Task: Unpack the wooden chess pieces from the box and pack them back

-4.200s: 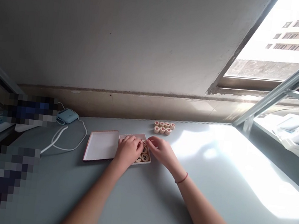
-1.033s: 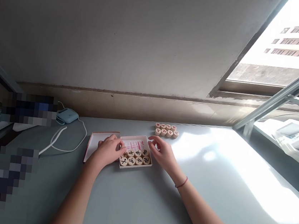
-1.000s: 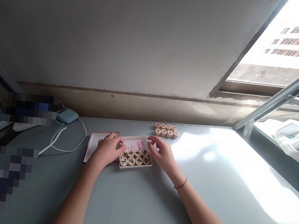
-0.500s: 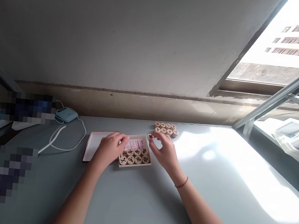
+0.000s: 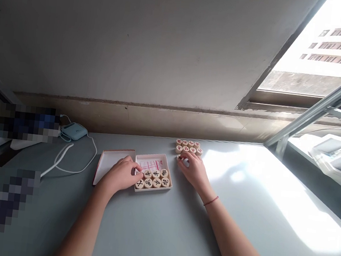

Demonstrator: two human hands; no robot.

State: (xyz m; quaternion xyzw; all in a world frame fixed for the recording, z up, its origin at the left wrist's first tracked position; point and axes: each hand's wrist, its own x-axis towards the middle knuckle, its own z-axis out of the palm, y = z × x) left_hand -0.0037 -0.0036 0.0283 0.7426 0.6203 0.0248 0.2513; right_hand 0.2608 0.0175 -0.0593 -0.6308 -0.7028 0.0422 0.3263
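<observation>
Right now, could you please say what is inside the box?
The box has black-marked pieces nearest, red lines beyond. The left hand covers some of the left side; the pieces hide what's beneath.

The far wall point(image 5: 136, 50) is grey, with a strip of beige tiles point(image 5: 165, 121) below. At right there is a window point(image 5: 308, 57), and strong sunlight makes a bright patch point(image 5: 285, 198) on the grey table point(image 5: 152, 233).

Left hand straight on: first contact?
Likely the leftmost visible black-marked xiangqi piece in the far row of the open box; depth unclear, and the left hand may hide something closer.
</observation>
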